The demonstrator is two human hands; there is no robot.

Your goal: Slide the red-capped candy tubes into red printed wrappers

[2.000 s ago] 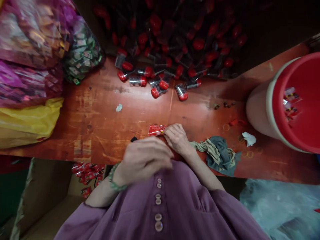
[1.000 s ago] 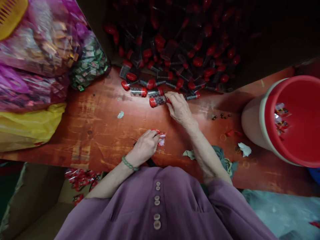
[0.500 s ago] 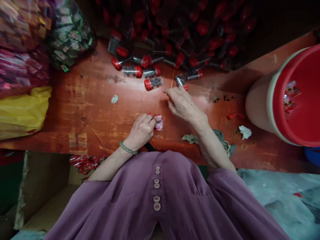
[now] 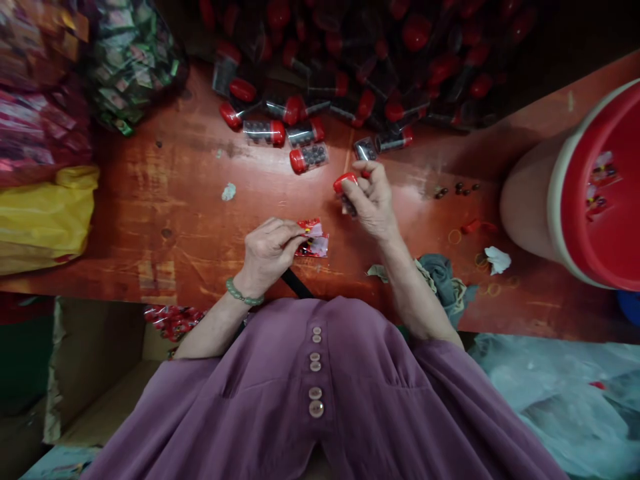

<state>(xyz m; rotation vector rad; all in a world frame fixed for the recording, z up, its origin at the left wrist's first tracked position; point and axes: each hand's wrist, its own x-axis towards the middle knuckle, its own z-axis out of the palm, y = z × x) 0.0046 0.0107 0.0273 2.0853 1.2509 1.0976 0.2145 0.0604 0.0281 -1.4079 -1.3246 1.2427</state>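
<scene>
A long red-brown wooden table (image 4: 165,200) fills most of the view, and the person sits close to its near edge, in a purple buttoned shirt (image 4: 320,393). At the far side of the table lies a big heap of small clear bottles with red caps (image 4: 380,60); some have rolled out toward the person, so they are easy to reach. On the right stands a large red bucket (image 4: 595,187) with a few small packets inside. On the left are big bags of wrapped goods (image 4: 45,87) and a yellow plastic bag (image 4: 45,213), pushed aside so that the middle stays free for work. Under the table on the left a cardboard box (image 4: 95,373) holds more red packets.

Near the right forearm a crumpled grey-green cloth (image 4: 440,280) lies on the table, and beyond it are some rubber bands (image 4: 454,236) and a few dark beads (image 4: 457,189).

The right hand (image 4: 373,200) is lifted a little over the table and closed around one bottle (image 4: 346,190), with the red cap pointing left toward the other hand; it seems held so for bringing it to the packet. The left hand (image 4: 267,250), with a green bead bracelet (image 4: 243,295) on the wrist, pinches the small red packet (image 4: 313,239) with thumb and fingertips. The packet rests on the table just in front of the person, its open-looking end turned to the right, near the bottle but not touching it.
</scene>
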